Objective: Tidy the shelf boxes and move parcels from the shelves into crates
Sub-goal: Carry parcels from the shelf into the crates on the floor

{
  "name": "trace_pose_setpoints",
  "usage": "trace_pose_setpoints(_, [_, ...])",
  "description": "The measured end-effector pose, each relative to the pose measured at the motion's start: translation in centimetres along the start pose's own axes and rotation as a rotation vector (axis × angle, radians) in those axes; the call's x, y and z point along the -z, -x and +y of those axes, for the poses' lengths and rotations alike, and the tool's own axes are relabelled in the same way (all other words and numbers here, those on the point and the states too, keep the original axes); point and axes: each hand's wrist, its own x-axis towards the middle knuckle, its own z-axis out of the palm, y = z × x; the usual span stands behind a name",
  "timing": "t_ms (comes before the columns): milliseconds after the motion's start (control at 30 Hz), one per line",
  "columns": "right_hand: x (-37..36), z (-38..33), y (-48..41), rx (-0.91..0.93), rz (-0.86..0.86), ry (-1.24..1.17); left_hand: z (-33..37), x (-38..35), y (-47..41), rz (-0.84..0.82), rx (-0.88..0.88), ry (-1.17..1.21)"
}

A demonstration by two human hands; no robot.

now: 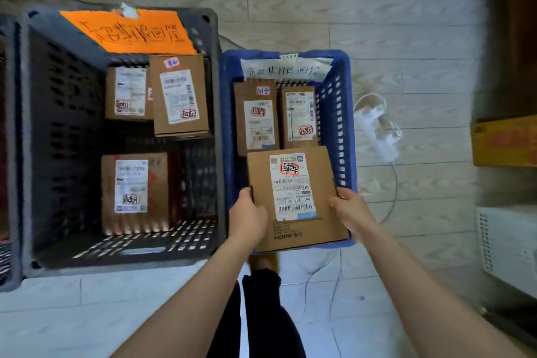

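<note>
A flat brown cardboard parcel (293,197) with a white shipping label is held over the near end of a blue plastic crate (340,113). My left hand (247,218) grips its left edge and my right hand (353,212) grips its right edge. Two upright brown parcels (257,116) (299,116) stand at the far end of the blue crate, under a white handwritten sign. To the left a larger dark grey crate (66,113) with an orange sign holds three labelled parcels (180,96) (128,93) (133,192).
A white power strip and cables (377,131) lie on the tiled floor right of the blue crate. A yellow box (505,142) and a white basket (505,241) sit at the right edge. Another dark crate (8,154) is at the far left. My legs are below.
</note>
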Motion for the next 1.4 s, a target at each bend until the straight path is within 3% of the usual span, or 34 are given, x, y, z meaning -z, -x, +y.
trace_pose_setpoints(533, [-10.1,7.7,-17.7,-0.038,0.048,0.178,-4.7,-8.6,-15.3,-0.035,0.389,-0.023])
trace_pose_setpoints(667, [-10.0,7.1,-16.7,-0.032,0.032,0.222,-4.1,-8.1,-13.5,-0.026,0.353,0.071])
trace_pose_setpoints(867, [-6.2,-0.6,-4.8,0.103,0.037,0.187,-1.2,-0.5,-2.2,-0.013,0.136,0.342])
trace_pose_setpoints(1033, [-6.7,-10.0,8.8,0.26,-0.139,0.242,-1.3,11.2,8.4,0.161,0.163,0.522])
trace_pose_setpoints(1233, [-16.6,-16.9,24.5,0.516,-0.384,0.369,-8.5,25.2,20.1,0.447,0.23,0.778])
trace_pose_setpoints(1400, [-29.8,-13.8,38.5,0.695,-0.604,0.555,-22.0,33.2,30.4,0.656,0.294,1.006])
